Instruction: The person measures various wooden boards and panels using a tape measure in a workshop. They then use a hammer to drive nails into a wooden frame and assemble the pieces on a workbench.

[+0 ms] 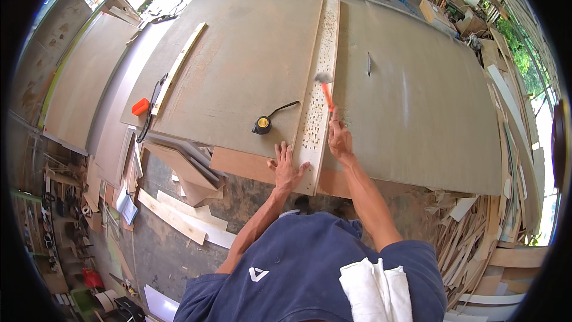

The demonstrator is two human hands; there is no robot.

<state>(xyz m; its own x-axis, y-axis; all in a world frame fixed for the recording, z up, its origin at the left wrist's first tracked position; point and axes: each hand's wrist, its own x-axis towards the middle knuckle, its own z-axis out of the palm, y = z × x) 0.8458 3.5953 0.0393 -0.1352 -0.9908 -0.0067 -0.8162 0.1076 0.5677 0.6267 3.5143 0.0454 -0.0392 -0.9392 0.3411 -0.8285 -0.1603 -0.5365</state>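
A long pale board (312, 120) with many small brown specks or holes runs away from me across the worktable (250, 42). My right hand (341, 138) is wrapped round the handle of a hammer (328, 96) with an orange shaft. Its head is smeared by motion, over the middle of the board. My left hand (287, 170) lies with fingers spread at the board's near end, against its left edge. Left of the board, a black and yellow tape measure (263, 124) rests on the tabletop, a dark strip sticking out of it.
A narrow wooden strip (179, 68) lies on the table's left side, near an orange block (140, 107) and a black curved tool (154, 104). A thin metal piece (369, 64) sits right of the board. Offcuts (471, 232) pile up at the right; boards (185, 217) lie on the floor at left.
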